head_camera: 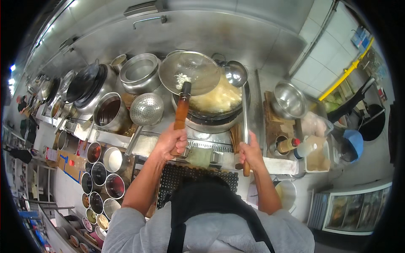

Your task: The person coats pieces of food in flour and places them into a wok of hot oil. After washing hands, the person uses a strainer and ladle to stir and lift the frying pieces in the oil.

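Observation:
My left hand [172, 142] grips the wooden handle of a wide round strainer [202, 71]. A small clump of white bits [182, 79] lies in it near the handle. The strainer is over the left part of a wok, where pale yellow foaming liquid [218, 98] bubbles and hides the bottom. In my right hand [252, 151] is a long-handled steel ladle [236, 73] with a wooden end. Its bowl hangs above the wok's far right side. Beside that hand, a bamboo wok brush [235, 139] stands against the stove front.
Left of the wok are a perforated skimmer [146, 109], a pot of dark liquid [109, 110] and a lidless steel pot [139, 72]. Several ingredient tins [99, 173] stand lower left. A steel bowl [290, 99] and sauce bottles [288, 145] occupy the right side.

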{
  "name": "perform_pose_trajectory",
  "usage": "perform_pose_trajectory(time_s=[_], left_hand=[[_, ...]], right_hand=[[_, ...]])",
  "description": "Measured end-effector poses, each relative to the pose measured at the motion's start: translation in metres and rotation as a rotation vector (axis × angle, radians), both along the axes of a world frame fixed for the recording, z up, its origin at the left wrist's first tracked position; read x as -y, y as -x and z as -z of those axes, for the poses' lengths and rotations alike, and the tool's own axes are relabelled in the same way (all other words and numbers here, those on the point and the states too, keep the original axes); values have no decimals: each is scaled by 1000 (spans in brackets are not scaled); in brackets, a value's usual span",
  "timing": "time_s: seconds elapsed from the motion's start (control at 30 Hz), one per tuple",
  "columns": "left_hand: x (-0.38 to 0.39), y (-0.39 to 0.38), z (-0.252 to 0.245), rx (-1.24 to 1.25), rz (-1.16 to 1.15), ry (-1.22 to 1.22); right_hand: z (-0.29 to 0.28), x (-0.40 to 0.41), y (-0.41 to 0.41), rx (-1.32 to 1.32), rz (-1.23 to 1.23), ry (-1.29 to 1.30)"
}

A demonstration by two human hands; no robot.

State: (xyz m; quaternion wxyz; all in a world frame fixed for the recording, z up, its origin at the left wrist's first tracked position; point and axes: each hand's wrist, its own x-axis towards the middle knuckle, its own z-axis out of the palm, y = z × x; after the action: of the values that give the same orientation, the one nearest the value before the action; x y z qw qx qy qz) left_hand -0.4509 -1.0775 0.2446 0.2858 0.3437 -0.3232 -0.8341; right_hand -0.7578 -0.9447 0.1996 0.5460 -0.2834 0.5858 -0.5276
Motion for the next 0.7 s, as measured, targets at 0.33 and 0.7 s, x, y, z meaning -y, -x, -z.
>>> perform_pose_trajectory(time_s=[0.33, 0.7], left_hand=[[12, 1, 10, 18, 20, -23], [18, 23, -38, 465, 79, 329]], right_hand=[[-27, 11, 1, -267, -80, 56], [-61, 68, -15, 23, -110, 190]])
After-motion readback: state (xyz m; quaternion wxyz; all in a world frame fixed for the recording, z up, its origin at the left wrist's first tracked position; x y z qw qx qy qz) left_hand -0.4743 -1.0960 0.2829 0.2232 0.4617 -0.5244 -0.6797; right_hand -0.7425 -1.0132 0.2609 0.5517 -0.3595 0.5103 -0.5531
